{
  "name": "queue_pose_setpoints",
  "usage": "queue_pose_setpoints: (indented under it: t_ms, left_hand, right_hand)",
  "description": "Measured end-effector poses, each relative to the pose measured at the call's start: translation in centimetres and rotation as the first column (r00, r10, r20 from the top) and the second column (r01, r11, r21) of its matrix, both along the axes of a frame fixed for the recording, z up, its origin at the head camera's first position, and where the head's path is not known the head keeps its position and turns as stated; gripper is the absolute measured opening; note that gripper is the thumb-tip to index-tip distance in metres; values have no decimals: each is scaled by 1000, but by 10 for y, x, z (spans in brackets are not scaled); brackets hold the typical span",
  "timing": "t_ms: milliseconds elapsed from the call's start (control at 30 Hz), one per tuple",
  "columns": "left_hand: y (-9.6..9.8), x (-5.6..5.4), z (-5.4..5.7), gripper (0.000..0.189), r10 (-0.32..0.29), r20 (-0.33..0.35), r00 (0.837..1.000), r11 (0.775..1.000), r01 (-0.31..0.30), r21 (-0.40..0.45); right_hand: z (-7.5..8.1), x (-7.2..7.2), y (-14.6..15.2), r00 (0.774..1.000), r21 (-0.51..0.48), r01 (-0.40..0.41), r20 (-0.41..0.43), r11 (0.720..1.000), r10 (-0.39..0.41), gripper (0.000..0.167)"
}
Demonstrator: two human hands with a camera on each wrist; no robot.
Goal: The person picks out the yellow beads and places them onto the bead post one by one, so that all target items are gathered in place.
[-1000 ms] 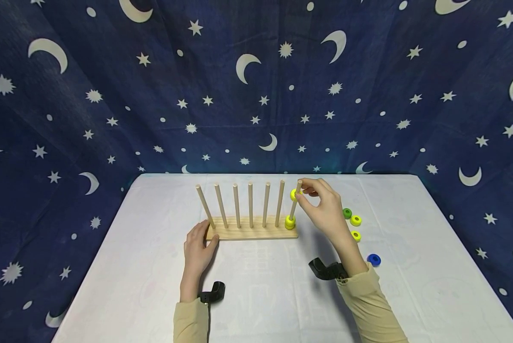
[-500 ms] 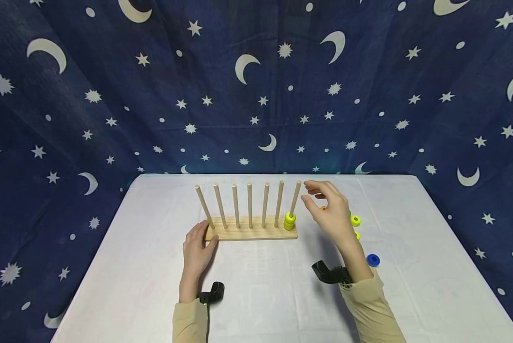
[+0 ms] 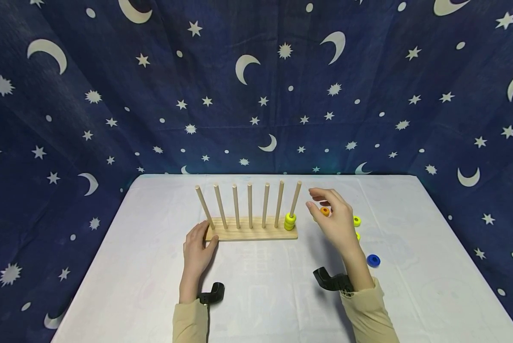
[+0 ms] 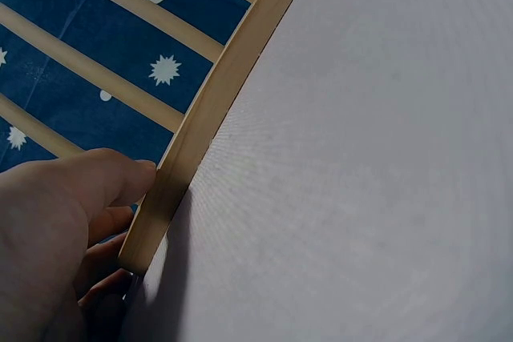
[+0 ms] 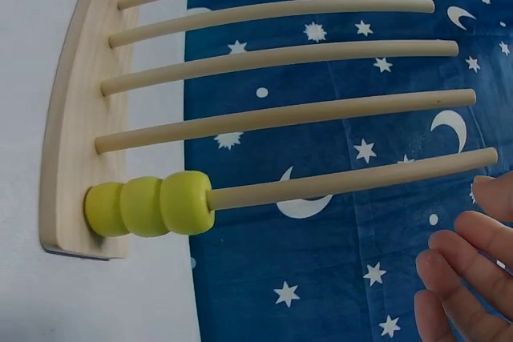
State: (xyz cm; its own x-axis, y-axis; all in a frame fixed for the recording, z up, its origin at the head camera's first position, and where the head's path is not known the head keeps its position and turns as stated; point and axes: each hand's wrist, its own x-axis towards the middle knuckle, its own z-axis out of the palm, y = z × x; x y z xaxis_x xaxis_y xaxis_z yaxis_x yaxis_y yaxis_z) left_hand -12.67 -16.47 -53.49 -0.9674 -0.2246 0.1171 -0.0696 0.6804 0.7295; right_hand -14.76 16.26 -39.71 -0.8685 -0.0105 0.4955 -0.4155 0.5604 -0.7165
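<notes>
A wooden peg rack (image 3: 251,233) stands on the table with several upright pegs in a row. Three yellow rings (image 3: 289,222) are stacked at the foot of its rightmost peg; the right wrist view shows these yellow beads (image 5: 148,206) pressed together against the base. My left hand (image 3: 199,250) grips the rack's left end, thumb (image 4: 120,175) along the front edge and fingers around the end. To the right of the rightmost peg, my right hand (image 3: 335,219) is held up with fingers apart and nothing between them. Just behind its thumb shows an orange ring (image 3: 325,211).
Two yellow rings, an upper one (image 3: 357,220) and a lower one (image 3: 357,236) partly hidden by the wrist, lie right of my right hand. Nearer the front is a blue ring (image 3: 373,260). A dark star-patterned cloth (image 3: 256,95) hangs behind the white table (image 3: 145,286).
My right hand has let go of a yellow ring, which slid down the rightmost peg onto the two below. The hand then moved right and slightly down. My left hand has stayed put.
</notes>
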Motion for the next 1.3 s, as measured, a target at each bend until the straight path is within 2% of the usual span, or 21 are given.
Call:
queue_pose_setpoints:
  t_ms: [100, 500, 933, 1133, 1300]
  left_hand:
    - [0, 0, 1, 54, 1, 2, 1000, 1000, -1, 0]
    - [0, 0, 0, 54, 5, 7, 1000, 1000, -5, 5]
    - [2, 0, -1, 55, 18, -5, 1000, 1000, -18, -2]
    - [1, -1, 0, 55, 14, 11, 1000, 1000, -14, -2]
    - [1, -1, -2, 54, 15, -4, 1000, 1000, -15, -1]
  right_hand:
    - [-6, 1, 3, 1000, -25, 4, -9, 1000, -4, 30]
    - [-29, 10, 14, 997, -85, 70, 41, 994, -67, 27]
    - [-48, 13, 27, 995, -146, 96, 18, 985, -94, 24]
    - [-54, 11, 30, 994, -132, 106, 19, 986, -104, 24]
    - [-59, 11, 35, 991, -131, 128, 49, 983, -123, 24]
